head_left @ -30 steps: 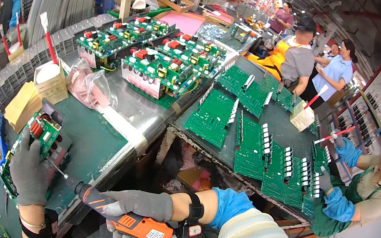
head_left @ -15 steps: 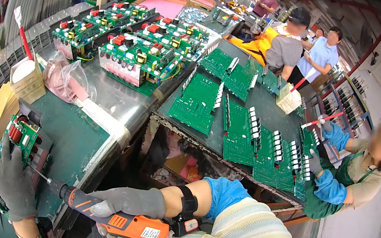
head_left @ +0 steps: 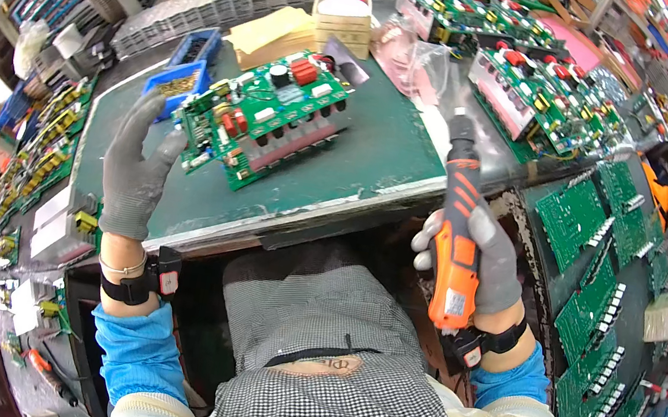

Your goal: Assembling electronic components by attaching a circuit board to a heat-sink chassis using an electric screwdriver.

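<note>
My right hand [head_left: 491, 255], in a grey glove, is wrapped round an orange and black cordless electric screwdriver [head_left: 456, 254]. The tool stands tip upward, off to the right of the green circuit board assembly [head_left: 280, 108] on the bench in front of me. That assembly carries red, black and white parts and a metal heat sink along its near side. My left hand [head_left: 134, 173], gloved too, is held at the assembly's left end with thumb and fingers apart. Its fingertips are by a small blue bin [head_left: 174, 87] of brass-coloured screws.
Behind the board lie yellow cardboard sheets [head_left: 269, 37] and a box [head_left: 342, 31] with a red-handled brush. More assembled boards [head_left: 544, 98] stand at the back right. Bare green boards [head_left: 572, 220] cover the right-hand table. Several small components [head_left: 55, 147] line the left bench.
My view has swung left. My left hand has come off the assembly and opened beside it. The screwdriver has drawn away from the assembly and turned from pointing left to pointing up.
</note>
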